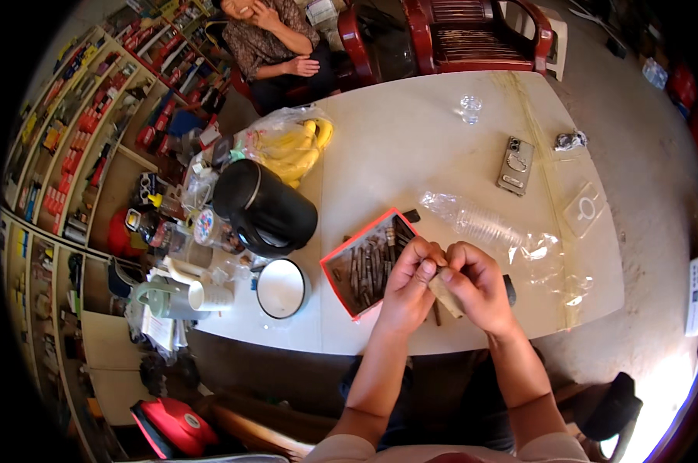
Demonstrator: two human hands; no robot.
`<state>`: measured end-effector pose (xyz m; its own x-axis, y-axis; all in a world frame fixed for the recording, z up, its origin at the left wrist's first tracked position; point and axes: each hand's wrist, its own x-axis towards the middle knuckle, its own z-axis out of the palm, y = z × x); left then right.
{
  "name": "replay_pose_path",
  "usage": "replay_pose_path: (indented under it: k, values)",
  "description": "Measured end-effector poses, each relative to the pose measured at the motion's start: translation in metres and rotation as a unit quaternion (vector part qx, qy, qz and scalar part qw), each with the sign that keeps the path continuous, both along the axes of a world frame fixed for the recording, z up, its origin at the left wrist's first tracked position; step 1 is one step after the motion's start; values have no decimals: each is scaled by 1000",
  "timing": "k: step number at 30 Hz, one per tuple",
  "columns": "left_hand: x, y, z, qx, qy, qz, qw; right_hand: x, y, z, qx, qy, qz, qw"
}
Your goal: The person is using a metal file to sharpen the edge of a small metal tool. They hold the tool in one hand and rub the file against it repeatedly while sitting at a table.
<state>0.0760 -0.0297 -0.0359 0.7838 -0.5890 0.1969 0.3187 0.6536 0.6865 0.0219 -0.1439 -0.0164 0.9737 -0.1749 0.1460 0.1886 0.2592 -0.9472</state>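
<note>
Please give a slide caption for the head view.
Left hand and right hand hold a tan piece near a box of dark rods.

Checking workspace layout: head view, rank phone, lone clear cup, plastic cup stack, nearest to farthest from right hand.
From the right hand:
1. Plastic cup stack: just beyond it.
2. Phone: farther, to the right.
3. Lone clear cup: toward far edge.
</note>
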Motion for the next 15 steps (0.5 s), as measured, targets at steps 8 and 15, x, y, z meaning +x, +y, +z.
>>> replay_pose_path:
  k: [8,15]
  values:
    - [-1,2,1,14,-5,-4,1000,-2,1,0,0,-2,-7,1000]
    - [-1,4,1,45,-2,10,999,-5,1,-1,-26,16,10,1000]
